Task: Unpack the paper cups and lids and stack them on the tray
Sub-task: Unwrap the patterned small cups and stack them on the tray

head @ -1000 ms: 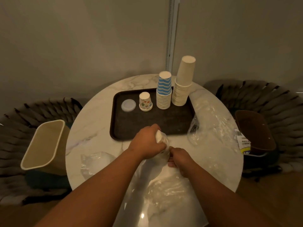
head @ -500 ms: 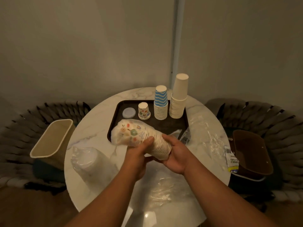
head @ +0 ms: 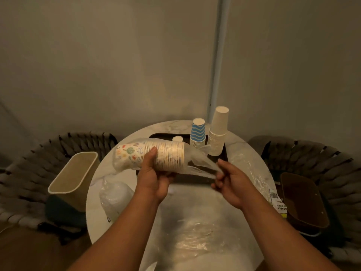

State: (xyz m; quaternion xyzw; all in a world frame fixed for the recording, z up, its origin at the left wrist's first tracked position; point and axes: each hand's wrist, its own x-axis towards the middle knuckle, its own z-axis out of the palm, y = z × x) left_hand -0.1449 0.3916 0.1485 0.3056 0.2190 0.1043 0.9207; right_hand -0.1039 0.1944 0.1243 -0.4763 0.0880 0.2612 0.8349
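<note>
Above the tray (head: 224, 153), the left hand (head: 154, 177) grips the sleeved cup stack (head: 156, 156) horizontally, steadying it. The right hand (head: 230, 182) pinches the plastic wrap (head: 201, 163) taut, likely to strip it from the open end.

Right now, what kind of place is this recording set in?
Probably a home sitting corner or small lounge, not a workshop: a round marble table, woven chairs on either side against a plain wall, and a small waste bin beside the table.
</note>
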